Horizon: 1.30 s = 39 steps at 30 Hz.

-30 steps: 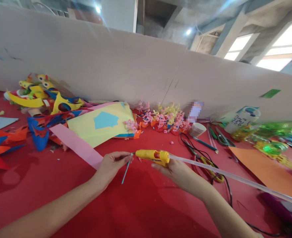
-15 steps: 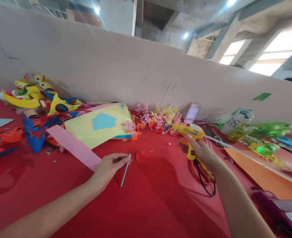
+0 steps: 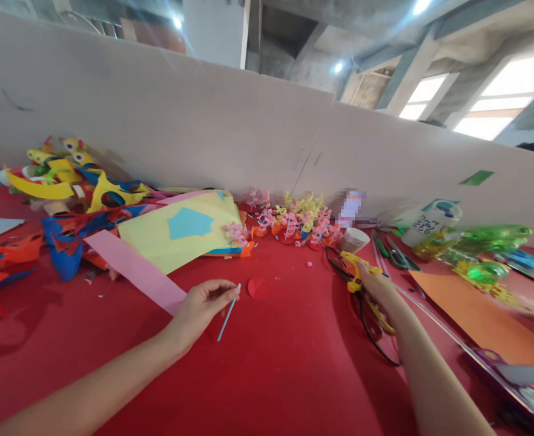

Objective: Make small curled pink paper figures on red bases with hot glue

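Note:
My left hand (image 3: 202, 306) is pinched on a thin blue stick (image 3: 227, 313) that slants down over the red table (image 3: 267, 363). A small red paper disc (image 3: 258, 287) lies just right of the stick's top end. Further right, my right hand (image 3: 378, 286) is closed on the yellow glue gun (image 3: 355, 266), which is low on the table beside its black cord (image 3: 370, 330). A long clear glue stick (image 3: 435, 324) runs from the gun towards the lower right.
Yellow and blue paper sheets (image 3: 185, 230) and a pink strip (image 3: 135, 263) lie at the left with coloured paper scraps (image 3: 62, 200). Small curled paper flowers (image 3: 294, 221) line the white wall. Scissors (image 3: 396, 254), an orange sheet (image 3: 476, 309), a bottle (image 3: 433, 221) and green wrappers (image 3: 485, 245) lie right.
My right hand carried the glue gun away from the blue stick, off to the right, and lowered it onto the table. The left hand stayed put with the stick; the red disc came into view.

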### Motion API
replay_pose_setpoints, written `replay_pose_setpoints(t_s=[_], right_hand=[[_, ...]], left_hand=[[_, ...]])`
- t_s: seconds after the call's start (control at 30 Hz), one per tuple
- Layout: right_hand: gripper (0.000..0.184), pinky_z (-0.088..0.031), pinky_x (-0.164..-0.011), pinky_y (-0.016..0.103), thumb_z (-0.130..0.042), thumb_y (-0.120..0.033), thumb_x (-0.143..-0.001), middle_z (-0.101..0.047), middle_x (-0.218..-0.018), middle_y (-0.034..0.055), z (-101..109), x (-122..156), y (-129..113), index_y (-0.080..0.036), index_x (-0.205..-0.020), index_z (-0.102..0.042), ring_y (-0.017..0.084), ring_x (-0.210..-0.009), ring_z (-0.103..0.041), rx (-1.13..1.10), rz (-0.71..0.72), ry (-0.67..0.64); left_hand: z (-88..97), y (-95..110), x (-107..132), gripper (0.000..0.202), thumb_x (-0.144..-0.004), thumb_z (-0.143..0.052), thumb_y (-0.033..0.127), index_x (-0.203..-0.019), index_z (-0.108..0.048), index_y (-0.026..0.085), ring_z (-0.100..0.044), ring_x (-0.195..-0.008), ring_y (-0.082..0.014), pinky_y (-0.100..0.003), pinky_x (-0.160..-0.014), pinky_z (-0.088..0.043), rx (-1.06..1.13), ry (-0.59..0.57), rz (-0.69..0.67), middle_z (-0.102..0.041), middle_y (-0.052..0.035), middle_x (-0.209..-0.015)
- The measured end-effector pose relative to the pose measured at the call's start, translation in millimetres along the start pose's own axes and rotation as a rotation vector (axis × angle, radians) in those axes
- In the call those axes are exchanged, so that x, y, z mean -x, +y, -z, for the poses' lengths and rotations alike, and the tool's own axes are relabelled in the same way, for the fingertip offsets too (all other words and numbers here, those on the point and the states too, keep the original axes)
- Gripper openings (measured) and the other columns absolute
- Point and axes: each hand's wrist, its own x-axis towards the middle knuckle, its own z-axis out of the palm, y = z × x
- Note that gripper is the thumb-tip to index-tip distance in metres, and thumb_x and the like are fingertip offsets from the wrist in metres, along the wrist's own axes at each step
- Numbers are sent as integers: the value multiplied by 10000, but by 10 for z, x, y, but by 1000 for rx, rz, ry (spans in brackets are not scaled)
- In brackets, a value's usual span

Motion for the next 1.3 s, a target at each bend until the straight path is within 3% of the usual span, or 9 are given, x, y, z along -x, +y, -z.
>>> replay_pose_setpoints(t_s=[0.13, 0.2, 0.37, 0.43, 0.63, 0.8, 0.93, 1.1, 1.3], right_hand=[[607, -464, -628, 438, -311, -582, -835, -661, -736, 238, 138, 94, -132, -116, -651, -653, 374, -798, -637, 196, -132, 70], [613, -466, -658, 438, -319, -599, -830, -675, -846, 241, 162, 203, -279, -117, -732, -686, 376, -849, -636, 317, -109, 148], [241, -481, -731, 324, -465, -273, -837, -702, -835, 106, -176, 430, -700, -165, -904, -670, 225, -775, -654, -4, 520, 174], [227, -467, -812, 346, -477, -189, -811, -686, -928, 126, -376, 448, -788, -150, -936, -662, 231, -852, -637, -39, 579, 165], [174, -491, -786, 359, -509, -175, -781, -669, -868, 133, -587, 473, -774, -129, -819, -672, 223, -792, -635, -145, 608, 108], [203, -508, -777, 339, -624, -329, -734, -703, -868, 81, -549, 854, -988, -165, -837, -685, 200, -815, -653, -719, 564, -253], [193, -505, -787, 322, -662, -334, -727, -707, -863, 51, -542, 1280, -1250, -193, -855, -693, 176, -827, -645, -899, 595, -439], [189, -531, -754, 286, -683, -256, -723, -666, -848, 16, -535, 1594, -1362, -214, -896, -623, 138, -780, -638, -1035, 665, -448], [67, -551, -768, 288, -658, -224, -751, -642, -841, 19, -508, 1679, -1370, -205, -783, -603, 141, -804, -634, -996, 722, -382]], left_hand=[[-11, 33, 19, 266, -678, -654, 428, -714, -658, 165, -425, -480, -85, -204, -428, -293, 29, -34, 36, -638, -10, -636], [-14, 32, 19, 265, -676, -656, 424, -722, -651, 163, -417, -475, -83, -203, -416, -278, 45, -41, 52, -644, -16, -646], [-13, -31, -3, 233, -677, -659, 380, -723, -643, 152, -504, -541, -109, -229, -500, -404, 67, -62, 22, -634, -17, -647], [-16, -57, -7, 220, -686, -653, 367, -725, -648, 151, -532, -569, -121, -250, -552, -441, 71, -72, 4, -640, -21, -654], [-33, -86, -3, 199, -664, -683, 332, -759, -667, 159, -572, -615, -138, -278, -619, -475, 100, -81, 10, -670, -29, -691], [-40, -71, 9, 175, -666, -683, 324, -741, -674, 166, -567, -600, -130, -275, -635, -478, 78, -94, -5, -658, -15, -672], [-60, -62, 35, 165, -662, -684, 321, -742, -669, 177, -545, -579, -119, -260, -618, -464, 74, -96, -18, -635, 8, -649], [-71, -73, 70, 155, -694, -653, 317, -788, -655, 194, -564, -663, -138, -266, -650, -464, 38, -111, -82, -632, 2, -720], [-73, -86, 84, 154, -714, -646, 317, -808, -641, 195, -567, -701, -145, -266, -668, -469, 21, -137, -117, -623, -4, -755]])
